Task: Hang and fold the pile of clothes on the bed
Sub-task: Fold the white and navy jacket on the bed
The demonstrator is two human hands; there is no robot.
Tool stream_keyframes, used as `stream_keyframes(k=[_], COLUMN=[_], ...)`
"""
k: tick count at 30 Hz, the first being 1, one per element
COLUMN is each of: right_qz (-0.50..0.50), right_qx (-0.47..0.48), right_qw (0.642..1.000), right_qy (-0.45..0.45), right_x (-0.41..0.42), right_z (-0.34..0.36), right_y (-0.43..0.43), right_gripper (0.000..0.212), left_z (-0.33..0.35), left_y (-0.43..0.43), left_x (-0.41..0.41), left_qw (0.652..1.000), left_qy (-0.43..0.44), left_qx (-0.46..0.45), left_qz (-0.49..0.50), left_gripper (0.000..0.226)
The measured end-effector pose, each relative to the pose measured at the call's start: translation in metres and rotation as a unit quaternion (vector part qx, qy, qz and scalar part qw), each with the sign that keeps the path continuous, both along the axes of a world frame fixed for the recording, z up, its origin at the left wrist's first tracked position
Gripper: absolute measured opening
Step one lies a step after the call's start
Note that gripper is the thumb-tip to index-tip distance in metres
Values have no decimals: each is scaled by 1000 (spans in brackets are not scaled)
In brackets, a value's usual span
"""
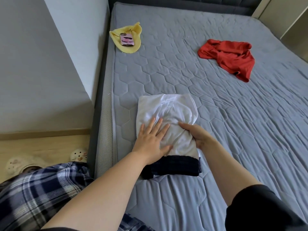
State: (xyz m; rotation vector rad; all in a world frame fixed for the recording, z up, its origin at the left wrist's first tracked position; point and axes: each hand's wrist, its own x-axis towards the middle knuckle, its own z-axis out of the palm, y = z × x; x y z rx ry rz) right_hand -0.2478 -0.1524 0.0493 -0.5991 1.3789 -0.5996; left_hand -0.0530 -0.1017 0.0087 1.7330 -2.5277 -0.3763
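Now, at lower centre, your left hand (152, 139) presses flat, fingers spread, on the folded white garment (166, 110) on the bed (166, 72). Your right hand (198, 135) curls around its right edge. A dark garment (173, 167) lies beneath. Farther off, a red garment (228, 57) lies at upper right.

Soft, even daylight fills the scene, bright but without harsh glare. The grey quilted mattress (216, 130) shows only gentle shading in its seams and wrinkles, and a dimmer patch toward its near edge. The white folded cloth (166, 110) is nearly washed out, its creases faint. The red crumpled shiny garment (233, 59) carries a mild sheen. Wide-angle distortion bows the bed's side and the pale grey wall (41, 72) at the left. The blue plaid fabric (33, 197) in the lower left corner is smeared, and the black sleeve (258, 214) at lower right looks soft.
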Motion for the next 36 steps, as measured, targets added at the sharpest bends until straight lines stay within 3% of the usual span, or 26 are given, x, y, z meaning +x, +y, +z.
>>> stream_keyframes(k=[3, 6, 9, 12, 18, 24, 30, 36], right_qz=[-20, -12, 5, 23, 110, 239, 361, 428], right_qx=[-61, -108, -159, -193, -292, -362, -308, -241], right_qw=[998, 993, 986, 980, 950, 901, 880, 868], right_qy=[22, 43, 54, 43, 0, 7, 36, 74], right_x=[19, 51, 98, 161, 333, 527, 663, 726], right_z=[28, 62, 96, 128, 168, 138, 55, -3], right_y=[2, 3, 4, 12, 53, 136, 187, 215], right_gripper=[27, 11, 4, 3, 7, 9, 11, 6], left_z=[15, 35, 59, 92, 141, 117, 38, -12], left_y=[5, 11, 14, 20, 64, 148, 198, 231], left_x=[6, 12, 33, 76, 220, 384, 503, 562], left_qw=[996, 973, 934, 873, 793, 657, 526, 408], left_qy=[73, 203, 306, 413, 463, 520, 541, 608], left_qx=[2, -1, -28, -45, -123, -220, -245, -226], left_qz=[41, 112, 184, 254, 376, 500, 608, 643], left_gripper=[70, 62, 55, 51, 49, 48, 48, 49])
